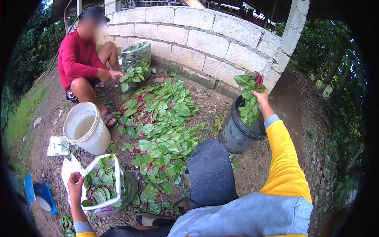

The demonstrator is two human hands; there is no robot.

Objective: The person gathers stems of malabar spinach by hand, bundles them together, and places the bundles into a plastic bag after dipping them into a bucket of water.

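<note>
My right hand (260,98) is closed around a bunch of leafy greens with red stems (249,108), like Malabar spinach. The bunch hangs leaves down in the mouth of a black bucket (241,138). On the other side, my left hand (75,185) is at the rim of a clear plastic bag (118,177), fingers curled and seemingly pinching its edge. More of the same leaves (103,179) fill that bag. Between my hands, a large pile of red-stemmed greens (166,122) is spread over the ground.
Across the pile, a person in a red shirt (81,59) squats, handling greens by another filled bag (136,55). A white bucket of cloudy water (89,130) stands at left. A blue scale (42,197) sits lower left. A block wall (181,35) runs behind.
</note>
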